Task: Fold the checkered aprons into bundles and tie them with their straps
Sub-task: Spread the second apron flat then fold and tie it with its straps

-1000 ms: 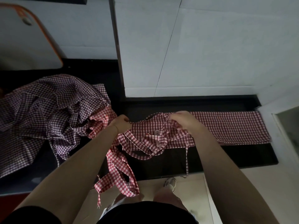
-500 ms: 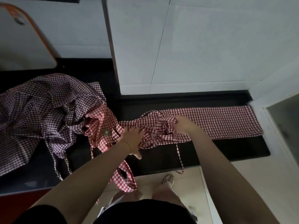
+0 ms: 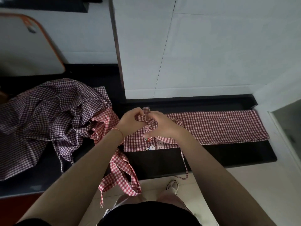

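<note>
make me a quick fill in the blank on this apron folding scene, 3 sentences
1. Both hands, left hand and right hand, pinch the ____ apron.
2. The purple apron lies crumpled to the ____ of the hands.
3. A thin strap hangs off the ____ edge of the counter.

Missing words: red; left; front

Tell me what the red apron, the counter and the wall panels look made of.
Red apron: thin woven cloth, probably cotton gingham; it creases and bunches softly where the hands grip it. Counter: black, hard and smooth, maybe polished stone or laminate; a faint sheen shows. Wall panels: pale, flat, matte, with thin seams, likely tile or board.
</note>
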{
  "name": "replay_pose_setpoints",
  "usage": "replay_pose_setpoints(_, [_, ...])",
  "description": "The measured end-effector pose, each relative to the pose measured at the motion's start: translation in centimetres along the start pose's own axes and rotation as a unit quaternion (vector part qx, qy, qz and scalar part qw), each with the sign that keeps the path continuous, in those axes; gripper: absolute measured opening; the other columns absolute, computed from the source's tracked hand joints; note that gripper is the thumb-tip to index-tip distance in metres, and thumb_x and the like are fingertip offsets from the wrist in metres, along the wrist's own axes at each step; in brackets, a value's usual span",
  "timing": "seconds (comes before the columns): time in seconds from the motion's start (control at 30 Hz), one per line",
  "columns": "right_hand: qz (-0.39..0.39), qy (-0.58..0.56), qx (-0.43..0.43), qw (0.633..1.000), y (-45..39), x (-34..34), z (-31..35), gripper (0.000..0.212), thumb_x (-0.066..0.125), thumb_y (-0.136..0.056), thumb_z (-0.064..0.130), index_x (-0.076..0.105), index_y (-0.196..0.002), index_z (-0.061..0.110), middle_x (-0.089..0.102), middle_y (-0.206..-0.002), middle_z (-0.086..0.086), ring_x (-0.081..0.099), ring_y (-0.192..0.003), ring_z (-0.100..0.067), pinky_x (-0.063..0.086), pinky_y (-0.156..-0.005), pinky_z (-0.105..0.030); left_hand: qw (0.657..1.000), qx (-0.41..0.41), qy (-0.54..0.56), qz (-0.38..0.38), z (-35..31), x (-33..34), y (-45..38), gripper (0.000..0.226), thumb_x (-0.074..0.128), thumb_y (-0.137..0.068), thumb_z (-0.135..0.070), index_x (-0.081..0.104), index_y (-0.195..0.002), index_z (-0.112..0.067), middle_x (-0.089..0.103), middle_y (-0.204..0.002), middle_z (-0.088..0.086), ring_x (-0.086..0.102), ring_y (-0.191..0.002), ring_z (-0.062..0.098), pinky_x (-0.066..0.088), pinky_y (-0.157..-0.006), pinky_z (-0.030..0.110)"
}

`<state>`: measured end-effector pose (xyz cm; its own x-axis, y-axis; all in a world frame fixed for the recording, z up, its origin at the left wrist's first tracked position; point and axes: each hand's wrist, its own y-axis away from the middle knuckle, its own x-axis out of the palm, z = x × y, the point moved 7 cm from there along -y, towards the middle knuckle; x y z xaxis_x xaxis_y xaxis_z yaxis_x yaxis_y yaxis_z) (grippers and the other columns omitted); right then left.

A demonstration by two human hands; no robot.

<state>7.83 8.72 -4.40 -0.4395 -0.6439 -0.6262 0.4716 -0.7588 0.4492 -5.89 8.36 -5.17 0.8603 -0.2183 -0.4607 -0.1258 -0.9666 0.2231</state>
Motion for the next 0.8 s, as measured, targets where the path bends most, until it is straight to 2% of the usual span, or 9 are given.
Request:
replay_pose_setpoints(0.07, [-0.033, -0.034, 0.001, 0.999, -0.6, 0.2, 0.9, 0.035, 0.075, -0.083, 0.023, 0.062, -0.116, 0.022, 0.064, -0.112, 0.003, 0.06, -0.097, -0.011, 0.052, -0.087, -0.035, 0.999, -0.004, 0.041, -0.034, -0.5, -0.6, 0.2, 0.016, 0.074, -0.083, -0.008, 0.059, -0.085, -0.013, 0.061, -0.081, 0.0, 0.057, -0.076, 0.011, 0.047, -0.071, 0.025])
replay_pose_setpoints(0.13, [-0.112, -0.038, 0.01, 0.993, -0.7, -1.1, 1.2, 0.013, 0.068, -0.085, 0.015, 0.06, -0.094, 0.019, 0.06, -0.085, 0.004, 0.056, -0.074, -0.01, 0.047, -0.064, -0.029, 0.996, -0.011, 0.061, -0.061, -0.2, -1.0, 0.5, 0.014, 0.072, -0.085, -0.009, 0.059, -0.087, -0.013, 0.063, -0.083, 0.004, 0.057, -0.076, 0.012, 0.048, -0.07, 0.025])
replay_pose_setpoints(0.2, [-0.176, -0.066, 0.01, 0.982, -0.3, -2.7, 1.3, 0.016, 0.066, -0.087, 0.012, 0.055, -0.098, 0.02, 0.057, -0.086, 0.004, 0.054, -0.073, -0.01, 0.042, -0.06, -0.023, 0.995, -0.028, 0.043, -0.087, 0.5, -1.4, 0.7, 0.01, 0.07, -0.089, -0.014, 0.061, -0.092, -0.016, 0.065, -0.088, 0.002, 0.058, -0.079, 0.012, 0.049, -0.072, 0.024])
replay_pose_setpoints(0.23, [-0.186, -0.075, 0.005, 0.98, -0.1, -3.3, 1.3, 0.022, 0.065, -0.089, 0.011, 0.054, -0.105, 0.021, 0.058, -0.091, 0.003, 0.058, -0.077, -0.012, 0.047, -0.06, -0.024, 0.993, -0.04, 0.033, -0.102, 1.0, -1.7, 0.8, 0.007, 0.067, -0.091, -0.016, 0.062, -0.095, -0.018, 0.065, -0.091, -0.001, 0.059, -0.083, 0.01, 0.05, -0.074, 0.023])
replay_pose_setpoints(0.33, [-0.176, 0.043, 0.008, 0.983, -0.3, -4.2, 1.0, 0.039, 0.064, -0.092, 0.008, 0.053, -0.127, 0.024, 0.059, -0.111, 0.0, 0.063, -0.089, -0.019, 0.057, -0.075, -0.033, 0.983, -0.077, 0.071, -0.151, 1.7, -2.5, 0.9, 0.012, 0.057, -0.098, -0.015, 0.066, -0.105, -0.019, 0.065, -0.096, -0.009, 0.06, -0.09, 0.006, 0.049, -0.074, 0.019])
replay_pose_setpoints(0.5, [-0.276, 0.199, 0.058, 0.939, 0.3, -6.0, -0.4, 0.016, 0.066, -0.091, 0.01, 0.067, -0.108, 0.012, 0.05, -0.114, -0.004, 0.046, -0.107, -0.019, 0.048, -0.087, -0.031, 0.953, -0.114, 0.181, -0.214, 1.8, -3.3, 1.1, 0.028, 0.041, -0.097, -0.001, 0.063, -0.104, -0.018, 0.059, -0.079, -0.002, 0.051, -0.066, 0.009, 0.039, -0.051, 0.015])
replay_pose_setpoints(0.57, [-0.283, 0.129, 0.064, 0.948, 0.6, -6.8, -0.8, 0.011, 0.062, -0.093, 0.011, 0.065, -0.103, 0.013, 0.056, -0.106, -0.003, 0.053, -0.097, -0.018, 0.049, -0.08, -0.03, 0.949, -0.122, 0.184, -0.227, 2.0, -3.5, 1.2, 0.023, 0.042, -0.099, -0.004, 0.061, -0.1, -0.016, 0.057, -0.075, 0.002, 0.047, -0.061, 0.01, 0.037, -0.051, 0.019])
replay_pose_setpoints(0.67, [-0.242, -0.118, 0.1, 0.958, 1.3, -7.5, -1.1, 0.014, 0.057, -0.096, 0.025, 0.058, -0.108, 0.018, 0.064, -0.088, 0.0, 0.06, -0.071, -0.01, 0.049, -0.061, -0.023, 0.966, -0.107, 0.142, -0.187, 1.6, -3.1, 0.9, 0.007, 0.059, -0.097, -0.018, 0.064, -0.101, -0.015, 0.063, -0.083, 0.001, 0.056, -0.072, 0.013, 0.044, -0.06, 0.021])
replay_pose_setpoints(0.8, [-0.135, -0.063, 0.106, 0.983, 1.4, -8.4, -0.9, 0.042, 0.072, -0.083, 0.052, 0.06, -0.112, 0.022, 0.061, -0.103, 0.011, 0.058, -0.092, -0.006, 0.043, -0.07, -0.023, 0.976, -0.095, 0.143, -0.135, 1.4, -2.3, 0.5, 0.016, 0.073, -0.086, -0.022, 0.062, -0.098, -0.019, 0.067, -0.094, 0.003, 0.065, -0.085, 0.017, 0.056, -0.077, 0.032])
